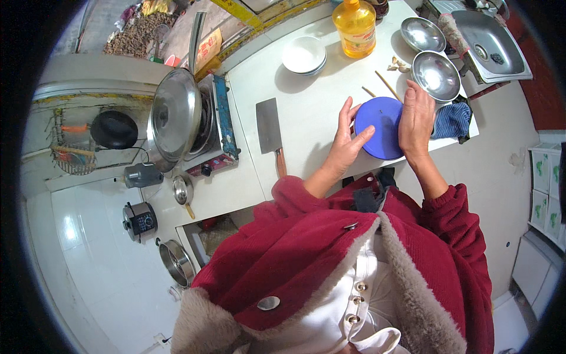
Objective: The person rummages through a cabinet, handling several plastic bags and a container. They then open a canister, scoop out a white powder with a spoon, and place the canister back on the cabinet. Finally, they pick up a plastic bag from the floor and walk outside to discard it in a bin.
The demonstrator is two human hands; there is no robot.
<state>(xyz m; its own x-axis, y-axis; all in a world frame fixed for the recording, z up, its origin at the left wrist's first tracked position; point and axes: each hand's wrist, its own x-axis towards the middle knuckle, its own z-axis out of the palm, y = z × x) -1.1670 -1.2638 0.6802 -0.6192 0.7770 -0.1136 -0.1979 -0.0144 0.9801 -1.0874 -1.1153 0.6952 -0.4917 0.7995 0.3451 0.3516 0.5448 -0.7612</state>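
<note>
A round blue plastic lid or container top (pixel 381 135) lies between my two hands near the front edge of the white counter. My left hand (pixel 347 137) is against its left rim, with the thumb on top. Along its right side rests my right hand (pixel 415 121), fingers pointing away from me; whatever is under the blue disc is mostly hidden. A pair of wooden chopsticks (pixel 387 85) sticks out behind it. Garlic cloves (pixel 398 66) lie farther back. To the left is a cleaver (pixel 269 128) with a wooden handle.
Two steel bowls (pixel 435 76) and a striped blue cloth (pixel 453 119) are at the right, before a sink (pixel 484 40). White bowls (pixel 304 55) and a yellow oil bottle (pixel 354 28) stand at the back. A lidded wok (pixel 177 115) sits on the gas stove (pixel 227 117) at the left.
</note>
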